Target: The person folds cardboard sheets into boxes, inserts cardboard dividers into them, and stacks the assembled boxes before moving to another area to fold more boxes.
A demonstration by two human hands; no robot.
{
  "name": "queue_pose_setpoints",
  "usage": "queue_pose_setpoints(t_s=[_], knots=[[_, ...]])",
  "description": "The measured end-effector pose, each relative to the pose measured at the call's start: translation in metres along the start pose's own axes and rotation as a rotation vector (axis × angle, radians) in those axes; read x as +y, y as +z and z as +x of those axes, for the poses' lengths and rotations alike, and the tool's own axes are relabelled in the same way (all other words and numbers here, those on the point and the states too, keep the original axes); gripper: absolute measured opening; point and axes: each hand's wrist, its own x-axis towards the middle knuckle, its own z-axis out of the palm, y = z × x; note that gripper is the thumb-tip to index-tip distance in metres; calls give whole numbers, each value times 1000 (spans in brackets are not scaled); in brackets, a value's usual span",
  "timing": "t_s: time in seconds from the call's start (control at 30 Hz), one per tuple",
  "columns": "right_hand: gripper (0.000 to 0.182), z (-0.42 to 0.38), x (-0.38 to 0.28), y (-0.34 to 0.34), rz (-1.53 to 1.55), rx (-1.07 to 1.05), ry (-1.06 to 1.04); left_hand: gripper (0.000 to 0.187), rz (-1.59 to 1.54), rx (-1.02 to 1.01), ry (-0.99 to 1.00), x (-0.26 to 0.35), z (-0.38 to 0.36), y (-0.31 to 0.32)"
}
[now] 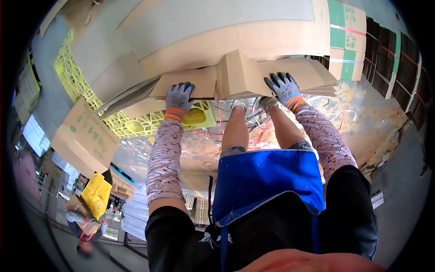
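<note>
A brown cardboard piece lies in front of me, folded so that a ridge stands up in its middle. My left hand, in a grey and orange work glove, rests on the flat panel left of the ridge with its fingers stretched out. On the right side, my right hand wears a matching glove and lies flat on the other panel, fingers spread. More cardboard layers show beneath the right panel. Under both palms the surface is hidden.
Large cardboard sheets lie beyond the folded piece. A yellow plastic pallet is at the left, near a leaning cardboard carton. Strapped, green-striped cardboard stands at right. Another person is at lower left. Straps and scraps litter the floor.
</note>
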Motion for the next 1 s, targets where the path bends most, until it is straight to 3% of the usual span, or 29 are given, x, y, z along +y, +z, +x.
queue_pose_setpoints(t_s=[0.17, 0.23, 0.33, 0.47, 0.53, 0.6, 0.67, 0.73, 0.8, 0.9, 0.97, 1.0], knots=[[51, -19, -7, -32, 147, -126, 59, 51, -11, 143, 12, 11, -21, -8], [46, -52, -11, -53, 147, -78, 25, 50, -14, -142, 12, 31, -32, -36], [46, -116, -15, -93, 188, -193, 37, 48, -94, -107, 140, 65, -62, -49], [45, -171, -34, -213, 191, -513, 154, 44, -181, -125, 92, 111, -105, -105], [44, -207, -40, -227, 172, -470, 147, 46, -342, -148, 97, 128, -135, -132], [42, -238, -45, -237, 140, -398, 122, 48, -330, -127, 38, 144, -169, -165], [38, -255, -53, -261, 16, -357, 70, 49, -256, -248, -15, 147, -197, -179], [37, -265, -74, -308, 23, -296, 25, 49, -212, -113, -76, 157, -241, -206], [35, -278, -85, -327, 60, -139, -67, 49, -302, -162, -149, 175, -285, -221], [42, -292, -108, -366, -128, -248, -146, 39, -442, -116, -355, 220, -357, -236], [45, -297, -113, -365, -115, -198, -260, 37, -418, -6, -466, 257, -404, -215], [47, -302, -126, -380, -170, -278, -262, 34, -370, 59, -516, 273, -429, -205]])
